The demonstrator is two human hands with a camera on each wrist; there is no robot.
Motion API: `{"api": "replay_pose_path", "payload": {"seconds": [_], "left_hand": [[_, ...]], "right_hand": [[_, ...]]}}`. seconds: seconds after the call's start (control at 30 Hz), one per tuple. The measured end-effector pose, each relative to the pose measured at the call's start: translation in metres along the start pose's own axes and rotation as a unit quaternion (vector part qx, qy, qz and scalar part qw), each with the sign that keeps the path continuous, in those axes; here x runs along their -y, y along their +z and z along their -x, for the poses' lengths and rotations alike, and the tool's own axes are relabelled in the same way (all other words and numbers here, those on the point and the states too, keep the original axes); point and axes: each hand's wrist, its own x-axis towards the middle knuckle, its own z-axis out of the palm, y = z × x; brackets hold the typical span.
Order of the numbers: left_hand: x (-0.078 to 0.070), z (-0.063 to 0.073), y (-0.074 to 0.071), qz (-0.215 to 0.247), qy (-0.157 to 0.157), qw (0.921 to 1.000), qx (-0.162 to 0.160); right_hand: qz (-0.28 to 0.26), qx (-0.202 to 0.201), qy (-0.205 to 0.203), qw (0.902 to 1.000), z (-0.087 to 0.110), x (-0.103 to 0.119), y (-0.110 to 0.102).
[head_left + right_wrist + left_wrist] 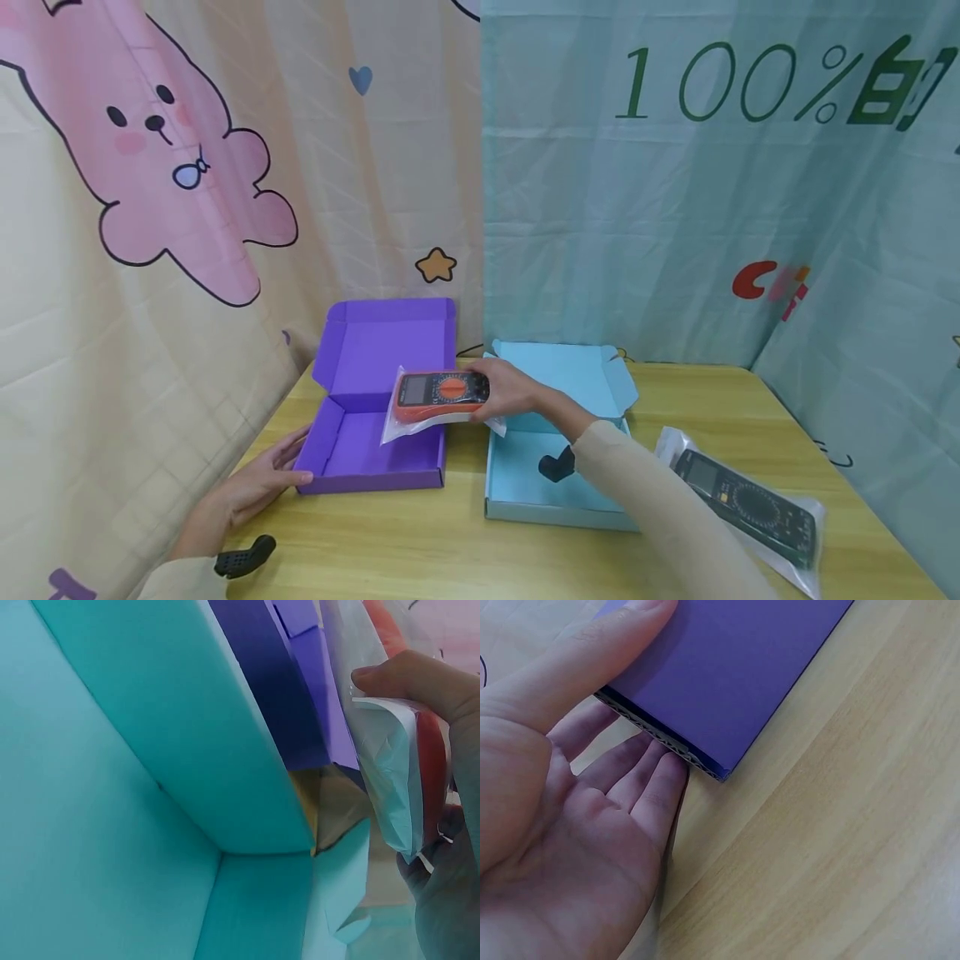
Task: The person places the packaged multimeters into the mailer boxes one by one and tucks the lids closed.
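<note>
My right hand [506,387] grips one end of an orange-cased multimeter [442,390] in a clear plastic bag. It holds the meter above the open purple box [367,482], near that box's right side. In the right wrist view, the thumb presses the bag [386,780] and the meter's orange edge shows. At the purple box's front left corner, my left hand [258,479] holds the cardboard, thumb on the front wall and fingers along the left side. The left wrist view shows that thumb against the purple panel [727,675].
An open light-blue box [562,512] stands right of the purple one, under my right forearm. Farther right, a dark multimeter [750,508] in a clear bag lies on the wooden table [420,550]. Printed curtains [600,208] hang behind and at both sides.
</note>
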Motion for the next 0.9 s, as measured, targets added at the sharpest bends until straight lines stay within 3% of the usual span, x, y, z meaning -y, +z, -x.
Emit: {"api": "replay_pose_path", "payload": {"seconds": [0.2, 0.63, 0.9], "left_hand": [[0.000, 0.001, 0.001, 0.000, -0.002, 1.0000, -0.004], [-0.003, -0.001, 0.003, 0.007, -0.009, 0.9999, -0.010], [-0.002, -0.002, 0.004, 0.008, -0.016, 0.9997, -0.014]], "right_hand": [[0.006, 0.013, -0.019, 0.9997, -0.017, 0.006, 0.014], [0.003, 0.016, -0.006, 0.9998, -0.051, 0.027, 0.054], [0.027, 0.041, -0.014, 0.9987, -0.060, 0.032, 0.078]]}}
